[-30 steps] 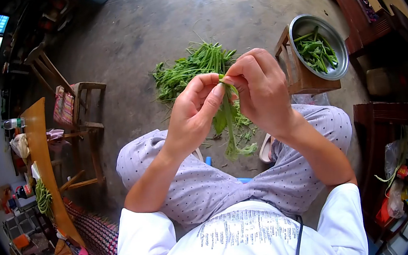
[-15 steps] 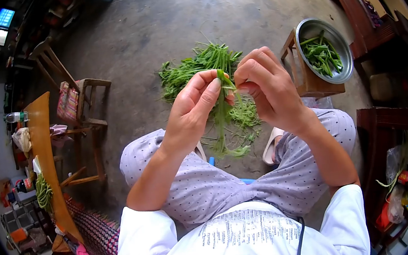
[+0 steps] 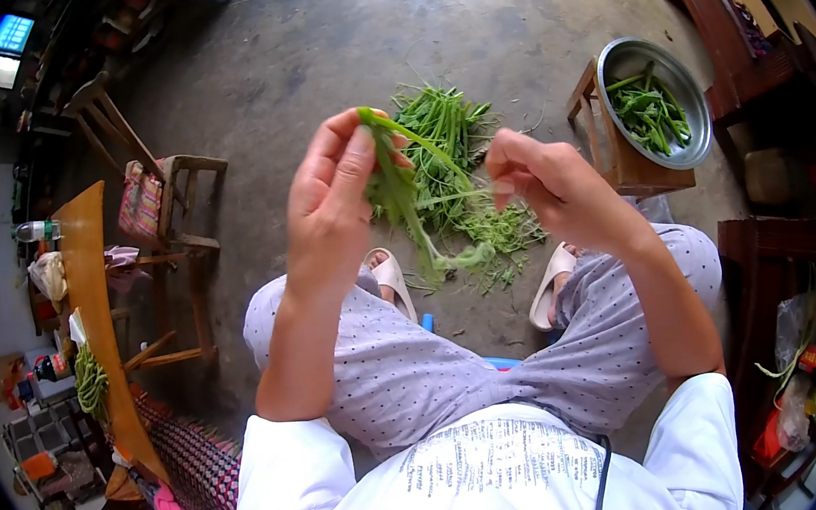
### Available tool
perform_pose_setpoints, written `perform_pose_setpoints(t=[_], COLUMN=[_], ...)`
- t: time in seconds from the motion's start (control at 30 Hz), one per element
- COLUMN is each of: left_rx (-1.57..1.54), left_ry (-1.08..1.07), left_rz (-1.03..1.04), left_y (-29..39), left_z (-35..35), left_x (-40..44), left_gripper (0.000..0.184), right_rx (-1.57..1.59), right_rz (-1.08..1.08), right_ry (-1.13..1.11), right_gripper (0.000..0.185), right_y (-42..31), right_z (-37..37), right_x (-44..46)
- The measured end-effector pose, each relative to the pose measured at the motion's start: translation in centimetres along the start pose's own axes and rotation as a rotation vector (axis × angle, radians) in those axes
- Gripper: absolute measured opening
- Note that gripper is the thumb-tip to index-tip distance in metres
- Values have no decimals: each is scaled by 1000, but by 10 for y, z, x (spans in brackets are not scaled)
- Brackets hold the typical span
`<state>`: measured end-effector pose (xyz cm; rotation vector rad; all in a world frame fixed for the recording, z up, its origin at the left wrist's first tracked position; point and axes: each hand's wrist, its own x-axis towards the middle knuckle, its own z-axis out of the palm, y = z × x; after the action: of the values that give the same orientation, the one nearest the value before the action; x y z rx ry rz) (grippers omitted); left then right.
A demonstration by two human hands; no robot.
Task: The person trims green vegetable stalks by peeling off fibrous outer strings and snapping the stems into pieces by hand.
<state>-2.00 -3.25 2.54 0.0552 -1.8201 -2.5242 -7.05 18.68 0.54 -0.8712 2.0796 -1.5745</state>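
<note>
My left hand point(image 3: 325, 189) is closed on the top of a green vegetable stem point(image 3: 390, 161), pinching it between thumb and fingers, and its blurred lower end hangs with a pale curl. From the stem a thin pale green strand point(image 3: 452, 197) stretches across to my right hand point(image 3: 561, 182), whose thumb and fingertips pinch its end. Below and beyond both hands, a pile of leafy green stems point(image 3: 443, 120) lies on the floor. Nearer my feet sit finer green scraps point(image 3: 501, 231).
To the right, a metal basin point(image 3: 701, 126) of cut green stems rests on a wooden stool point(image 3: 645, 170). A wooden chair point(image 3: 186, 164) and a wooden table edge point(image 3: 90, 291) stand at left. Dark wooden furniture point(image 3: 724, 68) lines the right side. Sandals point(image 3: 545, 290) show beneath my knees.
My left hand has moved up and left with the stem, while my right hand has moved slightly down and right. The hands are farther apart, with the thin strand stretched between them.
</note>
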Motion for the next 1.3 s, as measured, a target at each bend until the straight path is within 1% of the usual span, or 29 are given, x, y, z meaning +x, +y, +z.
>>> perform_pose_setpoints(t=[0.03,0.07,0.1,0.17,0.2,0.23,0.27,0.3,0.37,0.4,0.43,0.5,0.53,0.6,0.63,0.7,0.73,0.8,0.83,0.9,0.97,1.03,1.17,1.23,1.3], left_rx=[-12,-31,-30,-79,-78,-77,-80,-85,-86,-89,-91,-70,-70,-43,-43,-52,-62,-22,18,15,39,51,134,318,379], left_ry=[24,43,44,47,59,60,52,45,13,-21,-17,-36,-36,-37,-36,-52,-53,-88,-121,-153,-165,-182,-183,-227,-225], left_rz=[42,98,98,161,157,159,134,111,109,101,96,58,59,50,50,-4,-9,-22,-29,-35,-28,-32,29,80,106], left_y=[3,9,11,14,17,19,21,21,20,18,17,18,17,16,15,12,11,6,4,-2,-5,-7,-10,-12,-12], left_z=[-5,-15,-21,-29,-32,-32,-32,-33,-32,-31,-31,-29,-28,-25,-24,-19,-15,-10,-8,-5,1,4,9,5,6], left_x=[2,4,4,4,3,2,0,-1,-3,-4,-6,-8,-9,-11,-12,-14,-15,-16,-15,-15,-16,-15,-17,-16,-15], left_gripper=[28,29,29,29,29,29,29,29,28,28,28,28,28,28,28,29,29,28,28,27,26,24,23,26,25], right_rx=[2,-301,-606,-884,-885,-908,-931,-934,-807,-788,-785,-746,-748,-730,-729,-484,-483,-248,-249,-57,-38,109,192,97,61], right_rz=[-2,121,247,316,314,334,353,350,101,201,204,46,45,-244,-244,-267,-263,-265,-259,-236,-239,-150,-101,-88,-114], right_ry=[-2,-122,-238,-218,-218,-310,-402,-401,-156,-233,-238,-202,-201,-60,-61,81,81,209,214,311,317,327,289,292,320], right_gripper=[17,22,28,25,25,21,17,17,7,10,10,17,17,23,23,20,20,19,19,20,21,19,16,14,14], right_y=[12,35,57,95,119,142,153,147,135,121,105,80,77,73,65,39,24,-1,-7,-14,-13,-12,-15,-16,-17], right_z=[-6,-11,-15,-16,-16,-14,-13,-9,5,6,8,9,11,15,16,19,19,21,24,28,32,33,29,27,29], right_x=[-3,-8,-14,-29,-35,-39,-40,-37,-34,-24,-20,-11,-10,-8,-5,2,5,8,8,6,7,8,9,7,6])
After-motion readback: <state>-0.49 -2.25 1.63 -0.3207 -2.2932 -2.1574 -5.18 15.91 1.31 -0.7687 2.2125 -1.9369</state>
